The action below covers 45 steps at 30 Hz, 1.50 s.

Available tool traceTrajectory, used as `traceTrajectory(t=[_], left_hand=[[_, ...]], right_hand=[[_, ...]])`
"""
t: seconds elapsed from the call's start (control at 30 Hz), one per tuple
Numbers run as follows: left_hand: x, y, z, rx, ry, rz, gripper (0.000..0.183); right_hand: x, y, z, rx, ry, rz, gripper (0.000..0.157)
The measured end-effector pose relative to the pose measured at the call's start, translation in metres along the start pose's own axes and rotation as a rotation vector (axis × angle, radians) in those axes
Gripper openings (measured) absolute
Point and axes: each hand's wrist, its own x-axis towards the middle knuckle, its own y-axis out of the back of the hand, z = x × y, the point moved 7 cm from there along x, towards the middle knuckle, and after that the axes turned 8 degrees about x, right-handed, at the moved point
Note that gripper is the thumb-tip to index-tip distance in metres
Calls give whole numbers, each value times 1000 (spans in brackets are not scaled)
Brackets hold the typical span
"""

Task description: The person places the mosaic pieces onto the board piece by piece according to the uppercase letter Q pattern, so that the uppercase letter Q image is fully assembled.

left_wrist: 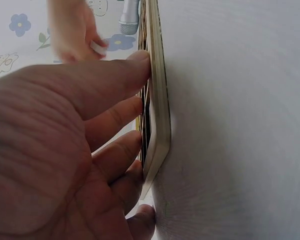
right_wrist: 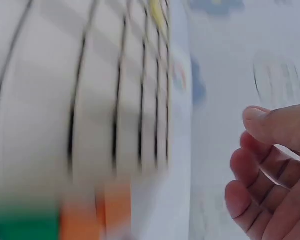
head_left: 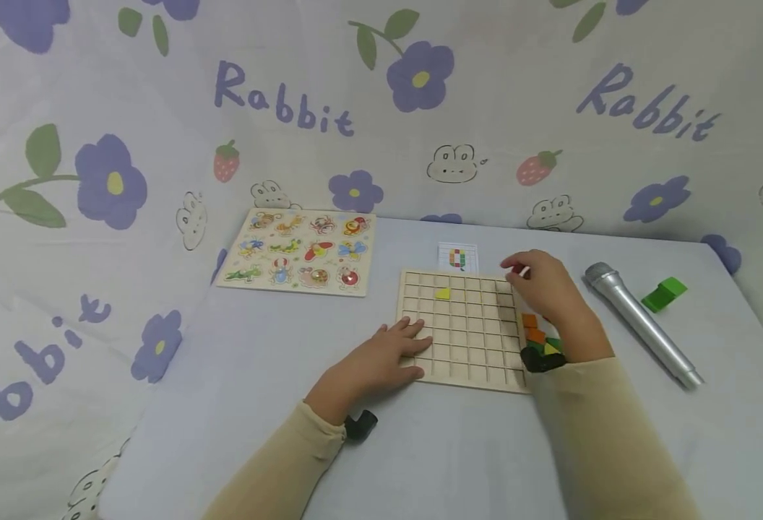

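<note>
Head view: right hand (head_left: pixel 542 284) pinches a red block (head_left: pixel 518 269), probably light, hard, best held by its sides; left hand (head_left: pixel 386 355) spreads over the board's (head_left: pixel 459 337) eight o'clock edge

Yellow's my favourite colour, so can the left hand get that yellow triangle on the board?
Probably yes. The left hand rests on the edge of the wooden grid board, fingers spread and holding nothing, and only bare squares seem to lie between it and the yellow triangle.
</note>
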Motion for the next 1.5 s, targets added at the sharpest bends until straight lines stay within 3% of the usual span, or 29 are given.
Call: traceTrajectory(t=[0.2, 0.33, 0.47, 0.77, 1.23, 1.37, 1.5], left_hand=[[-3, 4, -2, -3, 14, -2, 63], [-4, 4, -3, -5, 6, -1, 63], [-4, 3, -3, -9, 5, -4, 62], [-1, 0, -2, -15, -15, 6, 62], [1, 0, 1, -8, -22, 8, 63], [1, -1, 0, -6, -15, 7, 63], [2, -2, 0, -19, -5, 6, 63]], right_hand=[[-28, 34, 69, -40, -177, -33, 36], [-45, 34, 97, -48, -224, -108, 35], [-50, 25, 109, -26, -218, -112, 38], [-43, 11, 101, -16, -224, -76, 37], [-42, 13, 97, 47, -253, -15, 25], [-33, 14, 76, 69, -235, 32, 21], [-14, 2, 42, 100, -162, 38, 21]])
